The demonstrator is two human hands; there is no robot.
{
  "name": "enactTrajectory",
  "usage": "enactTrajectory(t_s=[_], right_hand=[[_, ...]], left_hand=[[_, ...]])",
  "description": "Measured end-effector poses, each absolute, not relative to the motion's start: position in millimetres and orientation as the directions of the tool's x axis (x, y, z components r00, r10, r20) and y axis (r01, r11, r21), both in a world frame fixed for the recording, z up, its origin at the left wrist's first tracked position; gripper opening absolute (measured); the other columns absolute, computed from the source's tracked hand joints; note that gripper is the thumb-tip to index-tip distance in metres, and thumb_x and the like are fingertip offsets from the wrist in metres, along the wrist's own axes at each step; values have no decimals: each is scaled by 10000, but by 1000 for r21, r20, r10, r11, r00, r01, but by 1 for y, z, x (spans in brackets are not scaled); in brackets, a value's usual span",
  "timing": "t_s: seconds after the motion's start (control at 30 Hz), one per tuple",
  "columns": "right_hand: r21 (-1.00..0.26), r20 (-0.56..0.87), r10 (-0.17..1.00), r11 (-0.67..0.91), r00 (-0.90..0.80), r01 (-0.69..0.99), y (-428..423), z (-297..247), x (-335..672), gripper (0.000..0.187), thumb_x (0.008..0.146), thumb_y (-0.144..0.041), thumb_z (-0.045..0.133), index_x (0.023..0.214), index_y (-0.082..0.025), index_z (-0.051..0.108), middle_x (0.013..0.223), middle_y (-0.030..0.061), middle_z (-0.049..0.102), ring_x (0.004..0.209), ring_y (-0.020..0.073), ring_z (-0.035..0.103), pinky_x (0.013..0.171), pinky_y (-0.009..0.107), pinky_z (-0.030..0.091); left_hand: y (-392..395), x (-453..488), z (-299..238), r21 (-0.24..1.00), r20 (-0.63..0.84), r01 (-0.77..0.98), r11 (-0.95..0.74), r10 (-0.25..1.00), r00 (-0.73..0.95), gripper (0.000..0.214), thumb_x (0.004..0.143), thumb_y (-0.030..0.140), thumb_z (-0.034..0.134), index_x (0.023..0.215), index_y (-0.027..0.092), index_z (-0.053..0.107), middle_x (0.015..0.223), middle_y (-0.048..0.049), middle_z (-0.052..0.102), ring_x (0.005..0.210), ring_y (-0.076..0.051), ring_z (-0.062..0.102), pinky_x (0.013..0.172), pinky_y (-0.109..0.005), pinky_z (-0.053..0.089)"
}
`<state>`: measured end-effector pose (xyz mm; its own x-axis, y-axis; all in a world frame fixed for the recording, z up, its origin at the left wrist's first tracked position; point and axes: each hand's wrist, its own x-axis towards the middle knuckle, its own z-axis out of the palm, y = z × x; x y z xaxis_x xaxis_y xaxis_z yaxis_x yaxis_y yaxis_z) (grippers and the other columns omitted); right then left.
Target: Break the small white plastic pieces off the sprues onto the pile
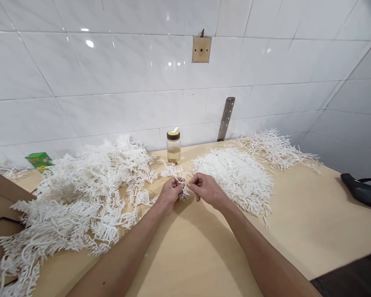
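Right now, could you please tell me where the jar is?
In the head view, the jar stands near the middle, beyond the left hand, with the largest white pile to its left.

The strands [235, 177] are white, the desk [306, 210] tan, the jar lid [173, 135] black and yellow, the wall tiles [126, 66] grey-veined white.

Right of a clear, dark-lidded jar [173, 149] leans a perforated grey metal strip [226, 119]; a square beige wall plate [201, 55] sits above and right of the jar, a green carton [38, 159] far to its left, a glossy black object [361, 193] far right.
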<state>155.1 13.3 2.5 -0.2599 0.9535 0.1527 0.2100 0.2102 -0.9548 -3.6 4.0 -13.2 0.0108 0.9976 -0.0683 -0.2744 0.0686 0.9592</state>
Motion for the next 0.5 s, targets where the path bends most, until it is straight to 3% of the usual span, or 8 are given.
enactTrajectory(t_s=[0.17, 0.27, 0.5], right_hand=[[-985, 87, 940, 131, -331, 113, 17, -3, 158, 262, 780, -412, 684, 864, -174, 614, 592, -44, 556, 452, 98, 526, 448, 246, 469], [-994, 25, 919, 65, -395, 88, 19, -2, 159, 313, 790, -460, 677, 819, -148, 654, 595, -25, 556, 485, 91, 528, 478, 243, 486], [-999, -29, 943, -34, -331, -10, 18, 4, 157, 282, 677, -368, 760, 846, -156, 683, 799, 32, 673, 570, 80, 518, 471, 219, 478]], left_hand=[[6, -1, -18, 962, -69, -267, 52, 996, -56, 413, 587, 309, 813, 853, 181, 524, 580, 67, 515, 499, -82, 479, 488, -207, 350], [6, -3, -19, 955, -111, -283, 89, 992, -62, 455, 583, 328, 821, 876, 197, 499, 578, 75, 518, 472, -85, 479, 469, -211, 336], [9, -5, -21, 953, -105, -290, 87, 993, -47, 421, 570, 337, 835, 831, 170, 551, 586, 43, 560, 471, -83, 481, 468, -213, 315]])
